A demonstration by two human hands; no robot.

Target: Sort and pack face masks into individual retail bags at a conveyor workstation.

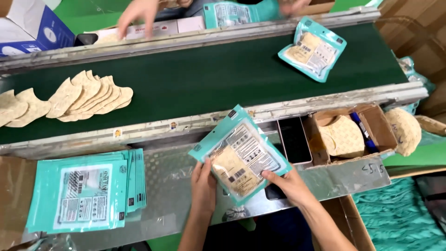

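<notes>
Dark green conveyor belt [209, 74] runs across above a metal worktop [172, 186]. Over the worktop, the left hand [204, 183] and right hand [289, 184] both grasp a teal plastic pouch with a clear window [240, 153], fingers clenched on its lower edges. A stack of empty teal pouches [86, 190] lies at left.

Left hand [203, 183] and right hand [284, 182] raised, forearms converging; fingers curled, gripping.

Teal pouch [239, 153], dark green belt [209, 79]
</notes>
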